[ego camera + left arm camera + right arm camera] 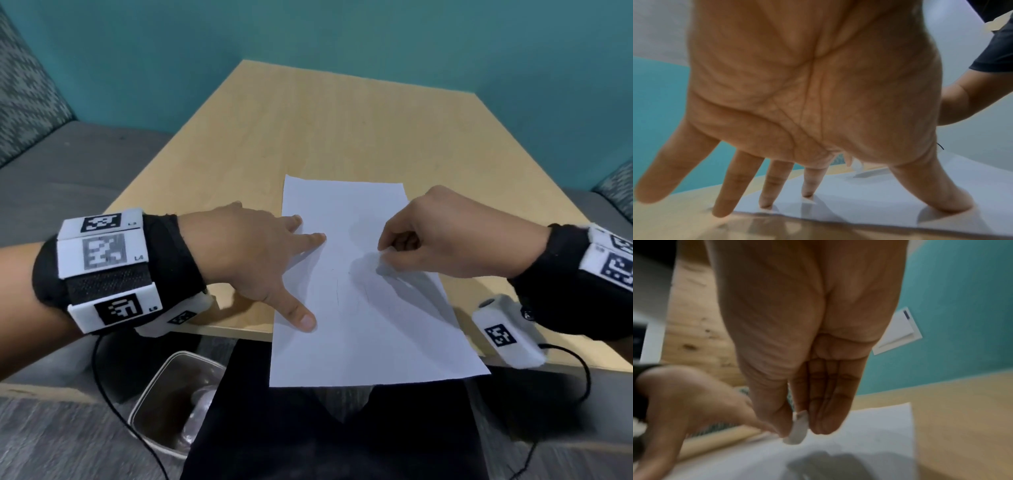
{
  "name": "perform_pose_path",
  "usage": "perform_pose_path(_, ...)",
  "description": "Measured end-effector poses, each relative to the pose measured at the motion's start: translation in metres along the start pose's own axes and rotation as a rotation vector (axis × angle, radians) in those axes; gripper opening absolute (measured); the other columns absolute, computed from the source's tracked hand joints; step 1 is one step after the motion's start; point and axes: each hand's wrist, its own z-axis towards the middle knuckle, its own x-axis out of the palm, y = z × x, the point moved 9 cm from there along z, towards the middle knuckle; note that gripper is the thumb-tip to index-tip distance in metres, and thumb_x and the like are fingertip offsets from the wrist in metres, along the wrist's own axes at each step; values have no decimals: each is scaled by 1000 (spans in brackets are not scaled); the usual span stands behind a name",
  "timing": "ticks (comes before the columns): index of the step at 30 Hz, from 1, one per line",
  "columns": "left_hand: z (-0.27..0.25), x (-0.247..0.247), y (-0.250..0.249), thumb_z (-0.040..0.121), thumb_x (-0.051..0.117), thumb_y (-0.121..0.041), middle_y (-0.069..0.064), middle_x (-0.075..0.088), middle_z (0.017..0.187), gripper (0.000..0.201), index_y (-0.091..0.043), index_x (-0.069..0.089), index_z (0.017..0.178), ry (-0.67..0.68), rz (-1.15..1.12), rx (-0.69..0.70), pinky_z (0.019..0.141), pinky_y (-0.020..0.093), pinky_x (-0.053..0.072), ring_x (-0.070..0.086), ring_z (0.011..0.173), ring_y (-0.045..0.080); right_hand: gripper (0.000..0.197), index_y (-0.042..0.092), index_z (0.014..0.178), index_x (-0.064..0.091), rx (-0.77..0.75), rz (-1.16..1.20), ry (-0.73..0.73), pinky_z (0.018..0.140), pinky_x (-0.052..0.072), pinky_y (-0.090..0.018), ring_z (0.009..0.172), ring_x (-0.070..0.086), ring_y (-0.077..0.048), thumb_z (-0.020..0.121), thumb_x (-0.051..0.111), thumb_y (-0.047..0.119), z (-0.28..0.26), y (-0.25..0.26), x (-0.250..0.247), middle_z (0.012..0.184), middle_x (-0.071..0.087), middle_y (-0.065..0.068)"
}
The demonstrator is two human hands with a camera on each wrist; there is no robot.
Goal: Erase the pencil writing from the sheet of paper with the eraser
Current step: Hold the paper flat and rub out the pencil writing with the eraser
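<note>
A white sheet of paper [359,301] lies on the wooden table [308,130], its near end hanging over the front edge. Faint pencil lines [338,291] show near its middle. My left hand [260,253] lies spread with straight fingers, fingertips [807,193] and thumb pressing the sheet's left side. My right hand [390,253] hovers over the sheet's right part and pinches a small white eraser [797,431] between thumb and fingers. In the right wrist view the eraser's tip hangs just above the paper [859,443]. In the head view the eraser is mostly hidden by the fingers.
A metal bin [174,401] stands on the floor under the table's near left edge. Grey seating [68,164] lies to the left, and a teal wall [342,37] rises behind the table. Black cables [113,404] hang from both wrist units.
</note>
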Motion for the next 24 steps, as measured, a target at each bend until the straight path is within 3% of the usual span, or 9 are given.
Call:
perform_pose_path(2, 0, -8, -2, 52, 41, -112, -4, 40, 155, 132, -43, 21, 163, -79, -8, 10, 115, 52, 38, 50, 136, 24, 13, 24, 93, 82, -4, 7, 15, 62, 51, -20, 71, 66, -1, 88, 73, 32, -6, -1, 5, 66, 70, 18)
perform_pose_path(4, 1, -22, -6, 56, 47, -109, -8, 49, 132, 117, -35, 46, 146, -167, -45, 22, 97, 44, 52, 57, 114, 19, 15, 23, 95, 81, -8, 4, 9, 60, 50, -22, 69, 65, -4, 88, 71, 33, -10, 0, 11, 66, 70, 14)
perform_pose_path(5, 3, -25, -8, 58, 52, -106, -8, 49, 136, 113, -34, 48, 145, -182, -74, 33, 94, 43, 54, 58, 114, 19, 16, 24, 96, 81, -8, -2, 3, 60, 50, -21, 68, 64, -5, 89, 71, 33, -10, 0, 12, 66, 70, 14)
perform_pose_path(7, 8, -25, -12, 61, 59, -102, -9, 35, 162, 119, -39, 34, 159, -158, -119, 58, 104, 43, 51, 53, 134, 19, 17, 25, 98, 80, 5, -16, 9, 59, 49, -20, 67, 64, -4, 89, 70, 35, -9, -2, 12, 67, 69, 14)
perform_pose_path(9, 11, -23, -17, 62, 60, -100, -12, 24, 171, 126, -44, 17, 166, -137, -127, 83, 112, 43, 46, 43, 148, 18, 17, 26, 99, 80, 12, -15, 23, 61, 50, -20, 68, 63, -2, 89, 71, 37, -9, -2, 10, 68, 69, 15)
perform_pose_path(13, 14, -20, -18, 62, 58, -102, -13, 33, 165, 127, -46, 12, 166, -147, -117, 78, 108, 44, 49, 46, 144, 19, 15, 25, 93, 77, -51, 37, 29, 63, 51, -21, 67, 63, 0, 90, 73, 39, -4, 17, 12, 67, 68, 17)
perform_pose_path(17, 14, -20, -19, 63, 56, -101, -11, 33, 165, 128, -45, 7, 167, -138, -90, 67, 106, 44, 50, 46, 144, 20, 13, 25, 91, 74, -51, -13, 57, 61, 50, -22, 63, 60, -1, 90, 71, 37, 8, 17, 14, 65, 67, 15)
perform_pose_path(24, 15, -17, -20, 67, 56, -99, -9, 23, 171, 128, -44, 0, 167, -99, -101, 49, 109, 45, 48, 43, 147, 21, 19, 23, 82, 69, -100, -125, 110, 62, 54, -38, 60, 53, -5, 92, 62, 37, 7, 39, 27, 66, 66, 5)
